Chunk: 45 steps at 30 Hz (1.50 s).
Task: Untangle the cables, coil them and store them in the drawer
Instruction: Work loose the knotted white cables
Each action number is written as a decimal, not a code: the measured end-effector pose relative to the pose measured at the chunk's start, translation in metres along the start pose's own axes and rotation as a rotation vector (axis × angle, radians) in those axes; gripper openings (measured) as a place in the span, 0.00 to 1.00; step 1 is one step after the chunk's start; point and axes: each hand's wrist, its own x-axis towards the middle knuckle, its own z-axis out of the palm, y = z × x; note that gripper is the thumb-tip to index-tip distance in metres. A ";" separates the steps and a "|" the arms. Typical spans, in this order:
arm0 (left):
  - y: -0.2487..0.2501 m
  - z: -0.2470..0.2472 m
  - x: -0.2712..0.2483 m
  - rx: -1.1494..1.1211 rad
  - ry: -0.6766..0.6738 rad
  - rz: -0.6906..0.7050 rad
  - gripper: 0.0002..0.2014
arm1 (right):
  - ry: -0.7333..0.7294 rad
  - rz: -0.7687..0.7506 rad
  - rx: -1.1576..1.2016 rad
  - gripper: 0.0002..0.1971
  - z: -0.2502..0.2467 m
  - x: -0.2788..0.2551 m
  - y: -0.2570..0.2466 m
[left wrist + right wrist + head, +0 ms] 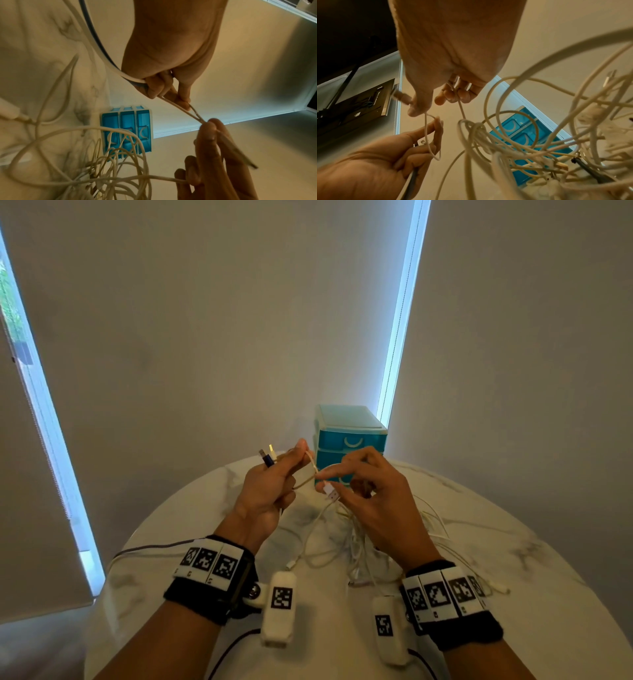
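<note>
Your left hand (270, 484) pinches a thin white cable (310, 462) between thumb and forefinger, other fingers curled round two USB plugs (268, 456) — one blue, one white. Your right hand (370, 494) pinches the same cable and its white connector (330, 492). The remaining white cables (356, 546) lie tangled on the marble table (513, 559) — below both hands. The blue drawer unit (349, 436) stands behind, drawers closed. No legible writing.

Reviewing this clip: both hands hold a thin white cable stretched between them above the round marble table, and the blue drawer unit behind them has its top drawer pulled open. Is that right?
Not quite. The blue drawer unit is fully closed; the head view shows all its drawer fronts flush. The rest holds: left hand and right hand pinch the thin white cable between them above the marble table.
</note>
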 end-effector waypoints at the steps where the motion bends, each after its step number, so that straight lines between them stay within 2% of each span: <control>1: -0.001 0.000 0.000 0.008 -0.020 -0.018 0.20 | 0.024 0.011 0.041 0.10 -0.001 0.000 0.001; 3: 0.000 -0.002 -0.001 0.094 -0.080 -0.072 0.19 | 0.112 0.086 0.149 0.08 -0.004 0.000 0.002; 5: 0.000 -0.002 -0.004 0.287 -0.113 -0.076 0.24 | 0.273 0.260 0.248 0.07 -0.009 0.002 0.004; 8: -0.001 0.001 -0.008 0.489 -0.069 0.050 0.30 | 0.443 0.443 0.393 0.12 -0.023 0.004 0.009; 10: 0.002 0.002 -0.008 0.446 -0.054 0.106 0.29 | 0.405 0.468 0.442 0.13 -0.033 0.004 0.008; 14: 0.010 0.007 -0.004 0.132 -0.212 0.036 0.32 | 0.080 0.428 0.223 0.12 -0.019 0.000 0.001; 17: 0.004 0.012 -0.008 0.284 -0.254 0.121 0.27 | -0.017 0.366 0.134 0.13 -0.004 -0.002 0.000; 20: -0.004 0.011 -0.011 0.426 -0.224 0.224 0.24 | -0.035 0.350 0.128 0.13 -0.005 -0.003 0.000; 23: -0.006 0.009 -0.007 0.393 -0.143 0.287 0.25 | -0.046 0.377 0.160 0.11 -0.006 -0.005 0.000; 25: -0.003 0.008 -0.005 0.322 -0.073 0.326 0.24 | 0.005 0.409 0.177 0.11 -0.006 -0.004 0.001; 27: 0.001 0.002 0.000 0.154 -0.053 0.294 0.19 | 0.086 0.447 0.208 0.13 -0.010 -0.002 0.004; 30: 0.006 -0.007 0.006 -0.175 -0.065 0.140 0.16 | 0.162 0.462 0.333 0.18 -0.019 -0.001 0.009; 32: 0.004 -0.009 0.010 -0.200 0.025 0.136 0.16 | 0.190 0.468 0.416 0.19 -0.023 -0.001 0.013; 35: 0.004 -0.010 0.013 -0.177 0.174 0.204 0.18 | 0.239 0.460 0.488 0.16 -0.025 0.000 0.013; 37: 0.007 -0.012 0.014 -0.259 0.223 0.208 0.20 | 0.272 0.444 0.476 0.14 -0.026 -0.001 0.013; 40: 0.012 -0.018 0.012 -0.369 0.188 0.194 0.22 | 0.273 0.409 0.450 0.12 -0.029 -0.001 0.015; 43: 0.016 -0.013 0.003 -0.186 0.116 0.213 0.23 | 0.183 0.408 0.451 0.08 -0.032 0.001 0.018; 45: 0.017 -0.006 -0.005 0.001 0.015 0.205 0.24 | 0.117 0.380 0.405 0.07 -0.031 0.001 0.018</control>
